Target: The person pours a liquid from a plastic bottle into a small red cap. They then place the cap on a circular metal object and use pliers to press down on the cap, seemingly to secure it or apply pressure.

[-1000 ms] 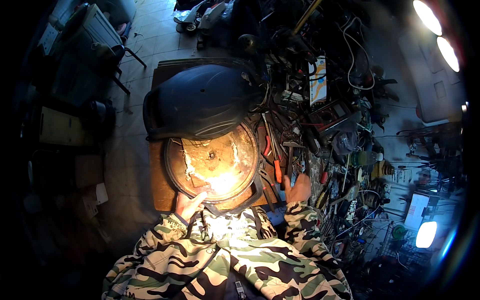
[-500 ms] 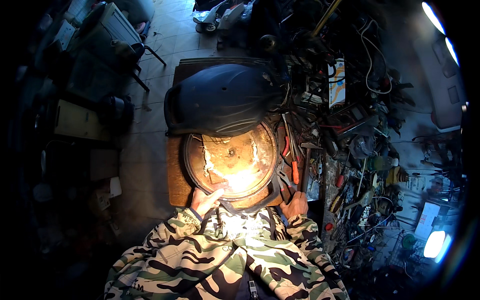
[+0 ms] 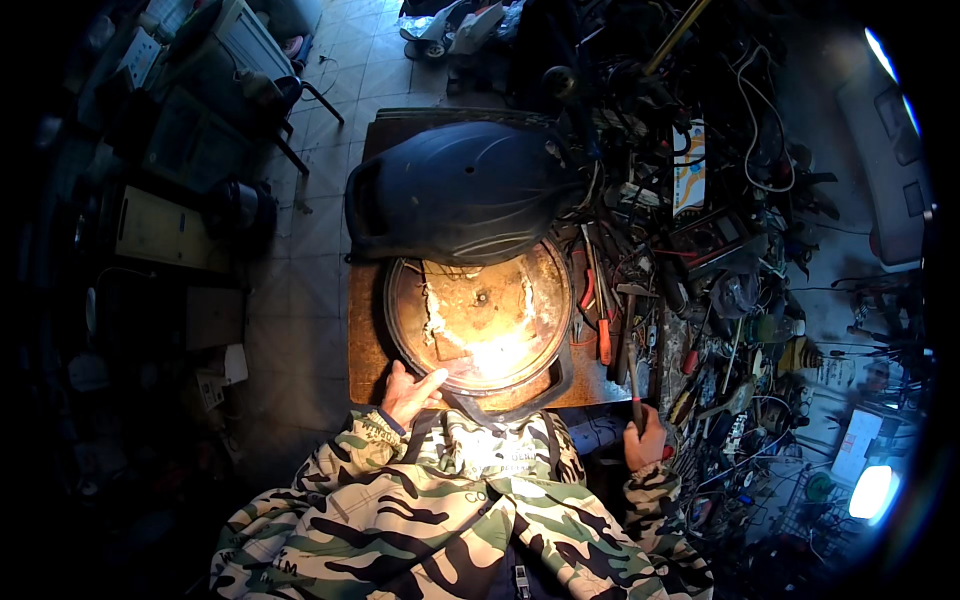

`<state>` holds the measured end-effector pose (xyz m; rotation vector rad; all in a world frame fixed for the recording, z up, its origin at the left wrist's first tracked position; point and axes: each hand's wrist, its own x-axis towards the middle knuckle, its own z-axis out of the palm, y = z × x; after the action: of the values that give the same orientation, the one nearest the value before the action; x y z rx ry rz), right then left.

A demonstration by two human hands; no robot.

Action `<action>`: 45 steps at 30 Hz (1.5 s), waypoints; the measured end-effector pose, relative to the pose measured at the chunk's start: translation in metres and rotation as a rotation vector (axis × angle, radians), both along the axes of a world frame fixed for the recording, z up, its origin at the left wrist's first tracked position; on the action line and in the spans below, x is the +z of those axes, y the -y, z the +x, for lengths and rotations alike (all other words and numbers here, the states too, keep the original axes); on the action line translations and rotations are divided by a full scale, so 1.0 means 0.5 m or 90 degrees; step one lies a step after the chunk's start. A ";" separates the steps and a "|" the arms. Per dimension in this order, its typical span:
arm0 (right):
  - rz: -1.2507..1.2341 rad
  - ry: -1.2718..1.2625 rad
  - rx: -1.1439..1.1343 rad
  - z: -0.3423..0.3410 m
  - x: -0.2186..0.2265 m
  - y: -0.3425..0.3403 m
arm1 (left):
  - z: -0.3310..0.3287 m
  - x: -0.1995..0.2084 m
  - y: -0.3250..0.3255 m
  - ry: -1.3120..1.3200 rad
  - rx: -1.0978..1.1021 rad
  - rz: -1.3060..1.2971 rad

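A round, shallow pan (image 3: 480, 325) with a scorched, brownish inside and ragged white strips lies brightly lit before me. It looks like part of an electric griddle. Behind it, a dark, ribbed plastic cover (image 3: 460, 195) overlaps its far rim. My left hand (image 3: 405, 393) grips the pan's near left edge, thumb stretched over the rim and the other fingers partly hidden. To the right, my right hand (image 3: 645, 440) is closed around the lower end of what looks like a hammer (image 3: 631, 350), its head pointing away from me.
Under the pan is a wooden tabletop (image 3: 365, 350). Red-handled pliers (image 3: 588, 288) and an orange-handled screwdriver (image 3: 604, 340) lie beside it. Tangled tools, cables and a multimeter (image 3: 712, 232) crowd the right side. A tiled floor (image 3: 310, 260) lies to the left, with a chair behind.
My right hand has moved right, away from the pan, with the hammer handle swinging along in it. My left hand stays at the pan's rim. The whole view has shifted slightly.
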<state>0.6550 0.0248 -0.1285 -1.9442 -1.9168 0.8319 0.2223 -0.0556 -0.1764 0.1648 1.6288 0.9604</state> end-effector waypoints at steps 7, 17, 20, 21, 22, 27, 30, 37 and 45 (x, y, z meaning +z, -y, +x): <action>-0.349 -0.823 -0.144 -0.200 0.076 0.001 | -0.022 -0.038 -0.003 -0.224 -0.134 0.010; -0.627 -0.855 -0.062 -0.361 -0.041 0.028 | -0.019 -0.033 -0.011 -0.169 -0.086 0.055; -0.701 -0.913 -0.091 -0.371 -0.044 0.021 | -0.015 -0.034 -0.009 -0.170 -0.077 0.062; -0.702 -0.921 -0.093 -0.369 -0.053 0.026 | -0.015 -0.032 -0.011 -0.162 -0.076 0.067; -0.704 -0.929 -0.096 -0.370 -0.059 0.030 | -0.015 -0.030 -0.012 -0.155 -0.076 0.072; -0.705 -0.914 -0.093 -0.379 -0.065 0.029 | -0.018 -0.043 -0.008 -0.170 -0.082 0.066; -0.705 -0.922 -0.071 -0.387 -0.052 0.018 | -0.016 -0.041 -0.010 -0.177 -0.084 0.079; -0.695 -0.933 -0.071 -0.391 -0.065 0.024 | -0.016 -0.036 -0.014 -0.192 -0.095 0.108; -0.738 -0.935 -0.035 -0.399 -0.052 0.011 | -0.018 -0.047 -0.005 -0.209 -0.106 0.088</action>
<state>0.4556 0.0193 -0.1546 -0.8628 -0.4078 2.6198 0.2133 -0.0532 -0.1998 0.5693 1.8124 0.9522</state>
